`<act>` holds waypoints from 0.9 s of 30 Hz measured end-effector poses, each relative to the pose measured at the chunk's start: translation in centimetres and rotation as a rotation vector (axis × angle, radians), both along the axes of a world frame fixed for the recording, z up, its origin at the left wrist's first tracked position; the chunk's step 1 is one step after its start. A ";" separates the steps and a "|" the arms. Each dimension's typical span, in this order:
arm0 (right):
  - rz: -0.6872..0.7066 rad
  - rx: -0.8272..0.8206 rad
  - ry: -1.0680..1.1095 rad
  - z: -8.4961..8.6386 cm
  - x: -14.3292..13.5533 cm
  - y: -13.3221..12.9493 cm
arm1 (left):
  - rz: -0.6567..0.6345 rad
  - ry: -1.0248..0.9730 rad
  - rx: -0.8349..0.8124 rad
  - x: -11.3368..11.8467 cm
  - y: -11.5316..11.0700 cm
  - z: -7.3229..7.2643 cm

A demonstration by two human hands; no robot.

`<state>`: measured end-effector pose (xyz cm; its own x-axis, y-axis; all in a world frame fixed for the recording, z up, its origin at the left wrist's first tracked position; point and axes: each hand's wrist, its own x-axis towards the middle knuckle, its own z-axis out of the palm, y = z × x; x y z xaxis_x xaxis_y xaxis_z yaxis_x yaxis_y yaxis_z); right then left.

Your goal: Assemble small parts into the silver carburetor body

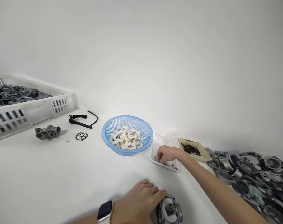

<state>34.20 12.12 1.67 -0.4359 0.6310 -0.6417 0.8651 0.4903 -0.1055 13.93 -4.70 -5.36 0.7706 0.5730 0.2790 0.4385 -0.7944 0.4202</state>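
My left hand (143,199), with a smartwatch on its wrist, is wrapped round a grey metal carburetor body (177,208) at the bottom of the view. The body's open side faces up and shows a white ring-shaped float (165,209) with brass parts in its middle. My right hand (166,154) reaches into a small white tray (166,166) that holds small metal pieces. Its fingers are bent together low in the tray, and their tips are hidden. Beside that tray stands a blue plastic basket (104,137) of white, C-shaped floats (126,138).
A cream tray (203,154) holds dark rubber rings. Many metal carburetor parts (251,174) are heaped at the right. At the left are a white crate (36,113) of metal parts, one carburetor body (48,132), black rings (81,136) and a black watch (79,120).
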 end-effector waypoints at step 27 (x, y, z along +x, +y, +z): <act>-0.566 0.134 1.049 -1.0 6.3 -17.0 | 0.090 -0.202 -0.150 0.4 -1.6 2.2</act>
<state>40.49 -4.89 0.69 -0.3463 0.9366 -0.0542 0.4848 0.1292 -0.8650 14.29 -6.30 -3.14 0.6522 0.6833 0.3283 0.4000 -0.6781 0.6166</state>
